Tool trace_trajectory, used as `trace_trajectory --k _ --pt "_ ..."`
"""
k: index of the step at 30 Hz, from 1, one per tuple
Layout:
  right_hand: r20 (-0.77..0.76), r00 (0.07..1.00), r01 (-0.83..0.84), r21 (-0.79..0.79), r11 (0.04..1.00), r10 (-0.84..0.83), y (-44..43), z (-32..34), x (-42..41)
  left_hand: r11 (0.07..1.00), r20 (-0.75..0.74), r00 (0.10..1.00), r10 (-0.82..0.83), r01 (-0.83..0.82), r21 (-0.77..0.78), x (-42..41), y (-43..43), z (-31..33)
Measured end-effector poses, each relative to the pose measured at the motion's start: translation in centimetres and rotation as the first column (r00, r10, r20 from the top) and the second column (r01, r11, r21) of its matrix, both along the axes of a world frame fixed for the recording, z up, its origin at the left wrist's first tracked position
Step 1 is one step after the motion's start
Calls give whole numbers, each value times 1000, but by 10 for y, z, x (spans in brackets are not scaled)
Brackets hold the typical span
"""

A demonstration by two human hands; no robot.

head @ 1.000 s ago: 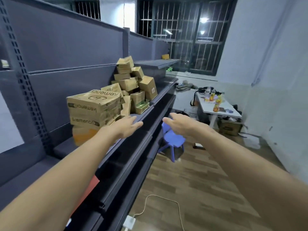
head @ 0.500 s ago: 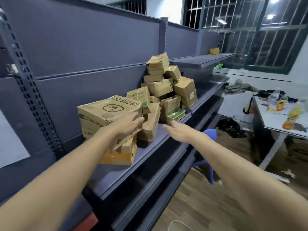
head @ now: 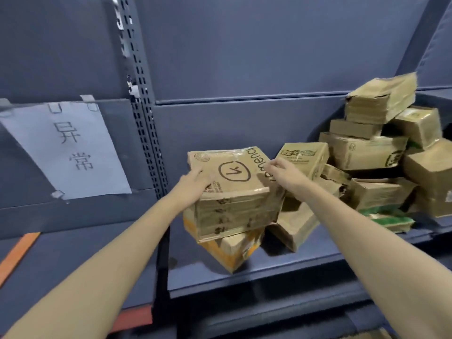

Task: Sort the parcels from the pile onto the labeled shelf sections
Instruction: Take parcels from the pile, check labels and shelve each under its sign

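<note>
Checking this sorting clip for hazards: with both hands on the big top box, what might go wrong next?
The large box sits on a tilted orange box near the edge of the shelf; lifting it may let the orange box tip or slide off. The right hand seems to grip only the top edge and the left hand rests at a corner, so the large box could slip. The leaning parcel beside it may shift too.

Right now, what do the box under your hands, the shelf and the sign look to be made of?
Box: corrugated cardboard, matte brown with black print; crushed corners and creased sides show it.
Shelf: probably painted metal, matte blue-grey; thin flat deck, with a slotted upright beside it.
Sign: plain white paper, handwritten, taped at its corners; it lies thin and slightly wavy.
</note>
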State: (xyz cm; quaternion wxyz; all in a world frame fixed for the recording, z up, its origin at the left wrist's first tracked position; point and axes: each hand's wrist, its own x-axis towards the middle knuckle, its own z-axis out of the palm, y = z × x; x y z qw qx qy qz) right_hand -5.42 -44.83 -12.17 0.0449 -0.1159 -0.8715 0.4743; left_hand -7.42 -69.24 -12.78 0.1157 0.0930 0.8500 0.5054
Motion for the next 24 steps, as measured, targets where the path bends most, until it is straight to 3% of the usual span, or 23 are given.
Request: trace_trajectory --k 2,6,16,20,24 --pt "-27 1000 2 -76 997 -4 2 -9 -7 989 66 996 55 -63 134 0 6 -5" --pt "-90 996 8 -125 992 -19 2 -10 -3 966 152 983 101 -133 221 8 11 -1" --pt "-303 951 -77 -67 995 53 -28 36 126 924 -63 993 95 -65 376 108 -51 33" --pt "-212 975 -87 -77 993 69 -31 31 194 955 -182 981 71 -14 298 153 -60 25" --pt "-149 987 -55 20 998 57 -33 27 241 961 -227 973 31 34 276 159 -41 23"
